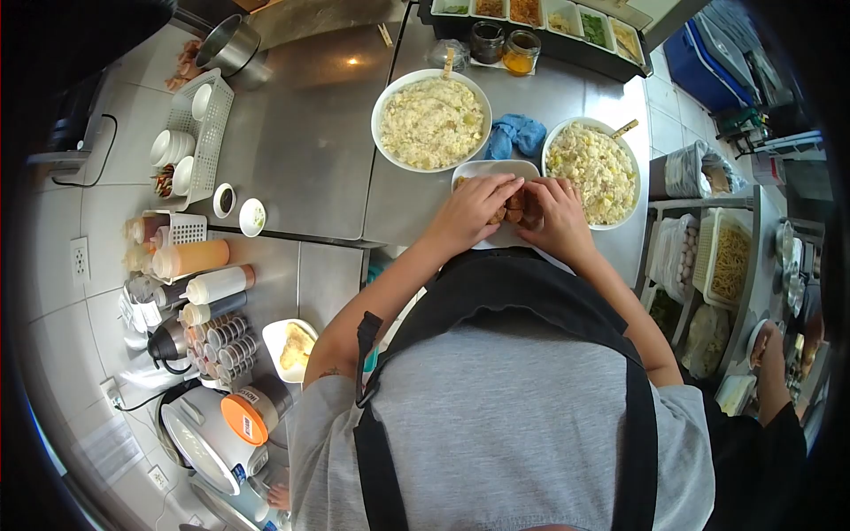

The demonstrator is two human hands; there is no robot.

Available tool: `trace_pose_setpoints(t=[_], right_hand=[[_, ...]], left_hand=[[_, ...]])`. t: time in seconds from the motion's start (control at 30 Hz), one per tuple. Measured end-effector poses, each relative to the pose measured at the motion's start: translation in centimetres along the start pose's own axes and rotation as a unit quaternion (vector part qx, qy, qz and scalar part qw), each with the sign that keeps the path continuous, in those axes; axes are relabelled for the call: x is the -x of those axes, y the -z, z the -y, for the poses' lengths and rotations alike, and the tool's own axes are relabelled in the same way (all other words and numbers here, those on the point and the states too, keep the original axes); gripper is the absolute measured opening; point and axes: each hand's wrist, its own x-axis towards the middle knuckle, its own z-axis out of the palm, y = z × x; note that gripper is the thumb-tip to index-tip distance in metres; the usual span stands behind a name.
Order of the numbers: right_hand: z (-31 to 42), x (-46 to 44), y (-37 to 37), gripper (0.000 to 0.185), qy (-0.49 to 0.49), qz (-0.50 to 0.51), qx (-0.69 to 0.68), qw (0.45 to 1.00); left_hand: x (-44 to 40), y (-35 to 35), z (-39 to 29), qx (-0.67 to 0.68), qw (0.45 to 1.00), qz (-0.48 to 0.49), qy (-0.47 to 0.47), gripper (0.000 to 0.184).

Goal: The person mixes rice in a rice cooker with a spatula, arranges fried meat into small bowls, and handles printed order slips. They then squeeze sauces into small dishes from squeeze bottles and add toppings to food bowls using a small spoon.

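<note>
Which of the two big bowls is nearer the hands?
The right bowl: its rim is beside the right hand, while the left bowl sits farther off.

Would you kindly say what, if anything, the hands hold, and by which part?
Apparently brown food, held at its sides between left hand and right hand; exact contact is hidden.
</note>
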Motion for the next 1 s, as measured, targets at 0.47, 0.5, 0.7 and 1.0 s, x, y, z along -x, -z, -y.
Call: trace_pose_setpoints(t=[0.47,0.5,0.7,1.0], right_hand=[[-2.1,0.6,-0.5,0.071,0.018,0.024,-0.064,0.998],[-1.8,0.6,-0.3,0.07,0.021,0.013,-0.057,0.998],[-1.2,1.2,0.4,0.062,-0.006,-0.036,-0.037,0.999],[-0.8,3.4,0.7,0.029,-0.104,-0.018,-0.038,0.994]], left_hand=[[0.1,-1.0,0.4,-0.035,0.999,0.006,-0.002,0.068],[0.1,-1.0,0.3,-0.038,0.999,0.003,0.0,0.068],[-0.3,-1.1,-0.2,-0.079,0.997,-0.013,-0.018,0.069],[-1.9,-1.5,0.2,-0.11,0.988,0.029,-0.108,0.064]])
